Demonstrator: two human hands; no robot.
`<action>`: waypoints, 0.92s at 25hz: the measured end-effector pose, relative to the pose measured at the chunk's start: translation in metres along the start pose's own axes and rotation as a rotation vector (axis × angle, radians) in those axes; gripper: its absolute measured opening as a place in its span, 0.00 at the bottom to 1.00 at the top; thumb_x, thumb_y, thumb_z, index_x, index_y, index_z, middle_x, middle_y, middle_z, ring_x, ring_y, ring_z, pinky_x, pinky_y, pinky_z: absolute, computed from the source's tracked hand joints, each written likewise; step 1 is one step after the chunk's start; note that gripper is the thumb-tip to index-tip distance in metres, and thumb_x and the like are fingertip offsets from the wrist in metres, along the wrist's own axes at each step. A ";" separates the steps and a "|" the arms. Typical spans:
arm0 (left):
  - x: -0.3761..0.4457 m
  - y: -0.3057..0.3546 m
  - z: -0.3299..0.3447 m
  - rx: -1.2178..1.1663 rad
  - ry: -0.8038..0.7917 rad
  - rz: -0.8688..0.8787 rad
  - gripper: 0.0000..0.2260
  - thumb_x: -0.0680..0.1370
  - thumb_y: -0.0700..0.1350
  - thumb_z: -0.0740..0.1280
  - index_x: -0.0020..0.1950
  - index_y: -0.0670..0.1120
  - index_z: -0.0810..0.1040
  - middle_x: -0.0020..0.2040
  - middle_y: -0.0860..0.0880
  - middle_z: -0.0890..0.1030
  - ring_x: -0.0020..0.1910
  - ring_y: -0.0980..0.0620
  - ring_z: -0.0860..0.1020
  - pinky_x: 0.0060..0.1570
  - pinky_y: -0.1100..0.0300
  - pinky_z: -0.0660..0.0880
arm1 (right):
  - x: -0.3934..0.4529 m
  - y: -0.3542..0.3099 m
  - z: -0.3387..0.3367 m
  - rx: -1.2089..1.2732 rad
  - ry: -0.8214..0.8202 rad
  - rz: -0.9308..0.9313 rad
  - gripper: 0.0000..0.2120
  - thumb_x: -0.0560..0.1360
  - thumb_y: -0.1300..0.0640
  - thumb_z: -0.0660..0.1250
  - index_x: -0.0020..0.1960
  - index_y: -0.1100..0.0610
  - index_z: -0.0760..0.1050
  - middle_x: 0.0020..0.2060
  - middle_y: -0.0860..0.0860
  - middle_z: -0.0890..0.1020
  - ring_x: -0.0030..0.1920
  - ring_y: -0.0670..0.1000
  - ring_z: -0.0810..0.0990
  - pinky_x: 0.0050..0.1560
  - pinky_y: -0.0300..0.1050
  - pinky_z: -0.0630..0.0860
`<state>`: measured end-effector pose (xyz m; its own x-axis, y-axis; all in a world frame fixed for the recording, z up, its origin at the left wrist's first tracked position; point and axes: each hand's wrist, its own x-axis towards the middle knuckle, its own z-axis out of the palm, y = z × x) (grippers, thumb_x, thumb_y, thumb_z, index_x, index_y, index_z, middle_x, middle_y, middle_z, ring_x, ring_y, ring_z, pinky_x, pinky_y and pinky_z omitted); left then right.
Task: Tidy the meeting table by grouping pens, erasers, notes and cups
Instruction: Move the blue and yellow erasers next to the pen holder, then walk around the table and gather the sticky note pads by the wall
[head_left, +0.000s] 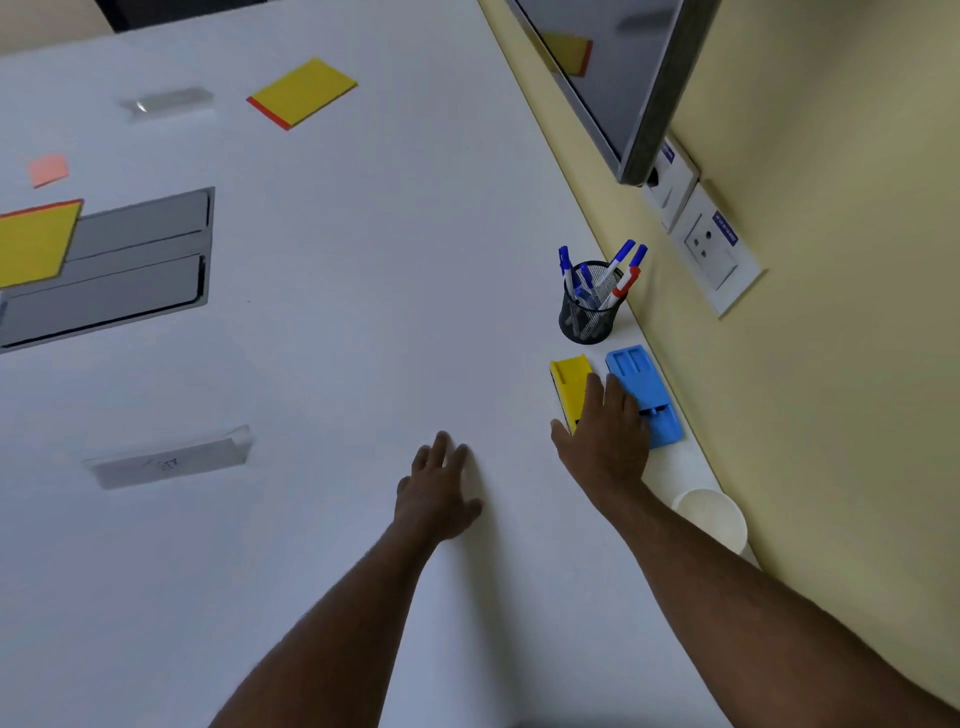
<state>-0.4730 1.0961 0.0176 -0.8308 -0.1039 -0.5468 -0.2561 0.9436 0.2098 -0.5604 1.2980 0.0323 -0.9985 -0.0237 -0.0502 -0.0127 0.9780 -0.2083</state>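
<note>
My right hand (605, 431) lies flat over the near ends of a yellow eraser (570, 384) and a blue eraser (641, 384), which sit side by side by the wall. Its fingers are spread; whether it grips either one I cannot tell. Just beyond them stands a black mesh pen holder (589, 317) with several blue pens and one red-capped pen. My left hand (439, 493) rests open on the white table (363, 312), holding nothing. A white paper cup (714, 517) stands near my right forearm. Yellow note pads lie far back (301, 92) and at the left edge (34, 241); a pink note (48, 169) lies left.
A grey cable hatch (130, 265) is set into the table at left. Two clear acrylic stands (171, 460) (169, 101) lie on the table. A wall screen (618, 78) and power sockets (714, 249) are on the yellow wall at right.
</note>
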 end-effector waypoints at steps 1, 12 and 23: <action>-0.007 -0.002 0.000 -0.020 -0.016 -0.008 0.36 0.75 0.56 0.67 0.78 0.51 0.54 0.80 0.52 0.43 0.78 0.46 0.49 0.64 0.44 0.70 | -0.007 -0.002 -0.002 -0.019 0.020 -0.075 0.36 0.71 0.42 0.70 0.72 0.58 0.63 0.70 0.59 0.68 0.67 0.61 0.69 0.60 0.58 0.71; -0.123 -0.040 -0.006 -0.217 0.084 -0.232 0.33 0.78 0.62 0.61 0.78 0.46 0.58 0.79 0.47 0.57 0.77 0.49 0.57 0.74 0.49 0.58 | -0.092 -0.032 0.000 0.146 -0.261 -0.594 0.36 0.76 0.35 0.56 0.77 0.54 0.57 0.77 0.53 0.59 0.76 0.53 0.56 0.74 0.49 0.57; -0.310 -0.120 -0.067 -0.265 0.512 -0.549 0.32 0.80 0.62 0.58 0.78 0.46 0.59 0.79 0.46 0.56 0.77 0.47 0.56 0.74 0.49 0.58 | -0.188 -0.190 -0.054 0.205 -0.271 -1.083 0.37 0.76 0.32 0.53 0.77 0.54 0.56 0.77 0.53 0.58 0.77 0.53 0.55 0.74 0.51 0.53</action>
<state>-0.2180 0.9935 0.2166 -0.6593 -0.7244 -0.2012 -0.7503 0.6165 0.2389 -0.3734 1.1275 0.1338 -0.4225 -0.9050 0.0488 -0.8285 0.3638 -0.4258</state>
